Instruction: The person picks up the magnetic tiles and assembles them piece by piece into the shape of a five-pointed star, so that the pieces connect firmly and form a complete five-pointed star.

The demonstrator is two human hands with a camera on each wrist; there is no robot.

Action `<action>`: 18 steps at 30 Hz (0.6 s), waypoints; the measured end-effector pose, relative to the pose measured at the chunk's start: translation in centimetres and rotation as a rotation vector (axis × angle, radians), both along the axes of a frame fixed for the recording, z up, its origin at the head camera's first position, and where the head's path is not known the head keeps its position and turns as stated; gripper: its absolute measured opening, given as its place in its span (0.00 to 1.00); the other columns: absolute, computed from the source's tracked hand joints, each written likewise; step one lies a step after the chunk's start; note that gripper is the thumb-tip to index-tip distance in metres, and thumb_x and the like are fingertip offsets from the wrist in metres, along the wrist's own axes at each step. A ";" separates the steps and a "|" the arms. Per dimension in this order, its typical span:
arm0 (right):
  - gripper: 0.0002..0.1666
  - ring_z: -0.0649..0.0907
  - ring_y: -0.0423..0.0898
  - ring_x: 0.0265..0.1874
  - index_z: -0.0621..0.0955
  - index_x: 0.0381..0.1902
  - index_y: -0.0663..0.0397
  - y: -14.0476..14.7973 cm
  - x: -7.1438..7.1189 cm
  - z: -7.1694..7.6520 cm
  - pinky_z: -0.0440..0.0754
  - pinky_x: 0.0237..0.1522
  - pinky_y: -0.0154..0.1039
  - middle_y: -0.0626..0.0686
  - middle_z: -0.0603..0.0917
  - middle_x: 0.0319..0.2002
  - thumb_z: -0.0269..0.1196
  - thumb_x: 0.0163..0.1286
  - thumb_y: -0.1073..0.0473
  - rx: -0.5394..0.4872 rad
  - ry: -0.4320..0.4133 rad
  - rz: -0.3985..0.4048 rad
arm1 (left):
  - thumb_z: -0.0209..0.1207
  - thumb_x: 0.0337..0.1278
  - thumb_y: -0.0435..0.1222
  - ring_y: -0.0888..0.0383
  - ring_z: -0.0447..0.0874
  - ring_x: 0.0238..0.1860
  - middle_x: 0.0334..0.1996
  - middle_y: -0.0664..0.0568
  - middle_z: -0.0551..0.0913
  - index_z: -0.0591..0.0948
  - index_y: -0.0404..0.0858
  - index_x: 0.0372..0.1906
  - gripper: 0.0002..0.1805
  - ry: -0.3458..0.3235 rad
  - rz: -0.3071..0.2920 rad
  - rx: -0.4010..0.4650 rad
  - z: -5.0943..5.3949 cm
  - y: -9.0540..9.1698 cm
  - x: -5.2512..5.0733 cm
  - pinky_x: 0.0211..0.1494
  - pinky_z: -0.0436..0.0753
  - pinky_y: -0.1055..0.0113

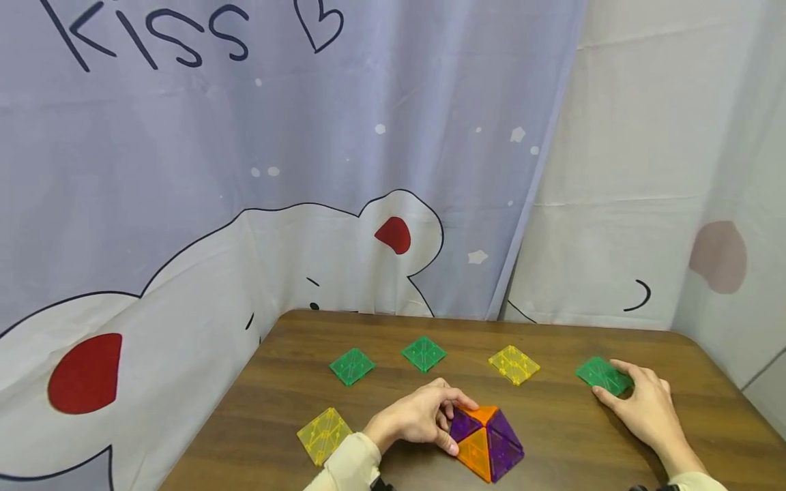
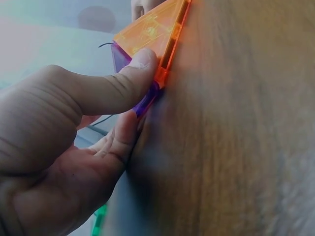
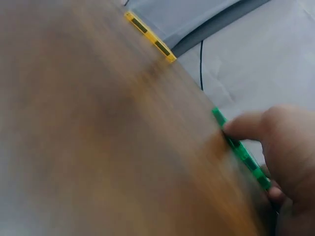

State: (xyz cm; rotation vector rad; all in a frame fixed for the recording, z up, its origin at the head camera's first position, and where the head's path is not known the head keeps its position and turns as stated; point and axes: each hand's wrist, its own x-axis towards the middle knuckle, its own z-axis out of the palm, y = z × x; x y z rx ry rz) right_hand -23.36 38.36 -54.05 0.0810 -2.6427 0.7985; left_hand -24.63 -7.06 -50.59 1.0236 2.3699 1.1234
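1 curled left hand (image 1: 424,412) grips a pyramid (image 1: 488,443); right hand (image 1: 646,404), green tile (image 1: 598,376).

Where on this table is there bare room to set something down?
Bare table lies between the orange-and-purple shape and the right hand, and from that hand to the right edge. It's crowded around the left hand, between the nearest yellow tile and the shape.
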 end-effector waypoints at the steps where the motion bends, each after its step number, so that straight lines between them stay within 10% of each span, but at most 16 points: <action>1: 0.42 0.70 0.79 0.62 0.74 0.77 0.66 0.0 0.4 0.0 0.71 0.54 0.75 0.80 0.74 0.68 0.76 0.74 0.53 -0.004 -0.012 0.043 | 0.86 0.48 0.30 0.68 0.79 0.35 0.45 0.54 0.75 0.88 0.53 0.67 0.38 -0.007 -0.002 -0.002 0.0 0.0 0.0 0.44 0.84 0.75; 4: 0.42 0.69 0.77 0.66 0.74 0.80 0.59 0.0 1.5 -0.1 0.75 0.55 0.72 0.75 0.73 0.74 0.71 0.69 0.69 -0.023 -0.020 0.173 | 0.86 0.47 0.29 0.67 0.80 0.36 0.45 0.53 0.75 0.88 0.54 0.65 0.38 -0.033 0.001 0.000 0.3 -0.1 0.1 0.45 0.83 0.74; 10: 0.39 0.68 0.69 0.63 0.74 0.79 0.61 -0.4 2.4 0.1 0.71 0.47 0.23 0.74 0.70 0.74 0.67 0.71 0.72 -0.058 0.031 0.181 | 0.86 0.47 0.29 0.65 0.80 0.37 0.44 0.52 0.76 0.89 0.54 0.64 0.37 -0.034 0.009 -0.008 0.7 0.0 0.0 0.45 0.83 0.74; 18: 0.51 0.67 0.76 0.62 0.74 0.78 0.60 -2.8 2.5 -0.1 0.66 0.56 0.74 0.75 0.72 0.69 0.77 0.71 0.35 0.035 -0.055 0.082 | 0.87 0.46 0.31 0.67 0.79 0.36 0.43 0.54 0.76 0.89 0.55 0.65 0.38 -0.021 0.010 -0.034 0.4 0.1 0.0 0.45 0.82 0.74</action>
